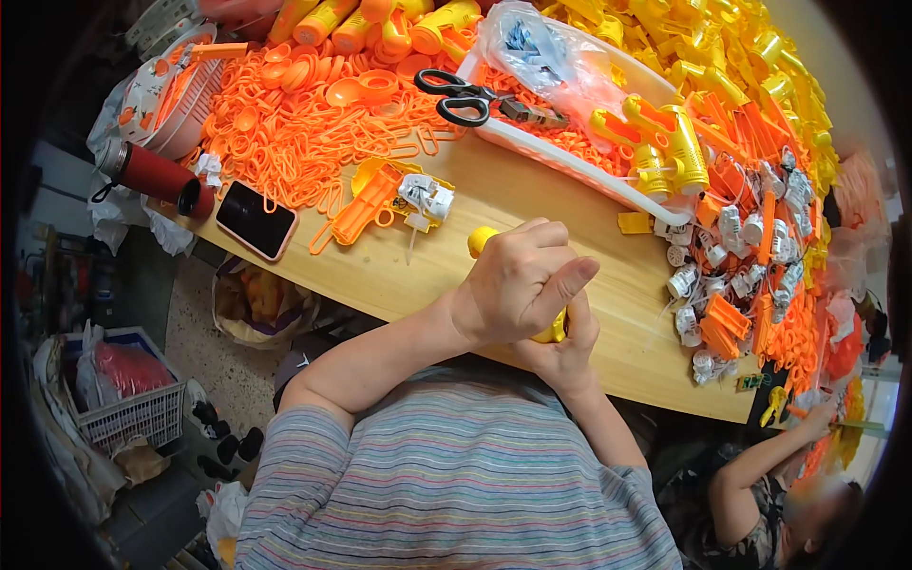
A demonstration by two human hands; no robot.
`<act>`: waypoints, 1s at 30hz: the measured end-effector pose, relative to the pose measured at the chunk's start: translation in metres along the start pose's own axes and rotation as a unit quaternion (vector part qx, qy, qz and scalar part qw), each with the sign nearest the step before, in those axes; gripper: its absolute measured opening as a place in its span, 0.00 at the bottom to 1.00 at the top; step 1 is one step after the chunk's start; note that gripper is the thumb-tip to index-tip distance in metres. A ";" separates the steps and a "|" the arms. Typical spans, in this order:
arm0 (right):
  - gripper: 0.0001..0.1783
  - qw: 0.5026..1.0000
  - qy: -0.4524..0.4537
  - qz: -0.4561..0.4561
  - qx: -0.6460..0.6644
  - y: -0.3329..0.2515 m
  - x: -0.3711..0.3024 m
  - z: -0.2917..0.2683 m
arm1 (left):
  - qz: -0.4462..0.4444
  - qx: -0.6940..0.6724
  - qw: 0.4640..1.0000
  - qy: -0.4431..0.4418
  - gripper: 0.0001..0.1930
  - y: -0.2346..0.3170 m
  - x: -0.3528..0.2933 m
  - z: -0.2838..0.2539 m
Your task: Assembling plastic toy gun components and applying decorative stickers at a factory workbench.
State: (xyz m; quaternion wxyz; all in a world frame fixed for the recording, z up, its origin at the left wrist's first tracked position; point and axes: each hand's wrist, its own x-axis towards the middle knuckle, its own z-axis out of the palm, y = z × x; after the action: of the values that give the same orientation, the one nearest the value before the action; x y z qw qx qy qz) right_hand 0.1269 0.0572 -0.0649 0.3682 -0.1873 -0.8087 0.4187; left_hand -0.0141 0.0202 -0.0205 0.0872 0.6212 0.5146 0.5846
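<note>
In front of my chest, above the table's near edge, my left hand (521,282) is closed in a fist with its thumb lying along the top. A rounded yellow plastic piece (482,240) shows beyond its knuckles, and more yellow shows below the thumb. Under and beside it, my right hand (567,350) is closed around the lower yellow part. Both hands hide most of the piece, so its full shape cannot be seen. Just beyond lies an open yellow shell (442,214) with an orange part (369,201) and a white unit (429,197) with a thin stem.
Orange plastic parts (275,133) heap at the back left, yellow shells (708,47) at the back right. A white tray (579,163) carries black-handled scissors (461,98). A phone (256,220) and red flask (157,176) sit left; white units (731,228) right. Another person (760,475) works lower right.
</note>
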 end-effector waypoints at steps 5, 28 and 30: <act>0.34 0.998 -0.038 0.054 0.005 -0.006 0.016 -0.009 | -0.029 0.002 0.999 -0.020 0.16 -0.011 0.000 -0.022; 0.32 0.917 -0.133 0.194 -0.323 0.039 0.231 -0.106 | -0.191 0.330 0.900 -0.210 0.32 -0.072 -0.023 -0.128; 0.32 0.858 -0.193 0.170 -0.445 0.029 0.239 -0.105 | -0.170 0.348 0.897 -0.215 0.32 -0.076 -0.023 -0.120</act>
State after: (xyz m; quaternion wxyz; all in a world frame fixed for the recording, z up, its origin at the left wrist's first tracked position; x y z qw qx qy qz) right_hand 0.0482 0.2773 0.0562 0.0054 -0.3815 -0.9192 0.0977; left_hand -0.1486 -0.0213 -0.0531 0.0719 0.6253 0.7517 0.1970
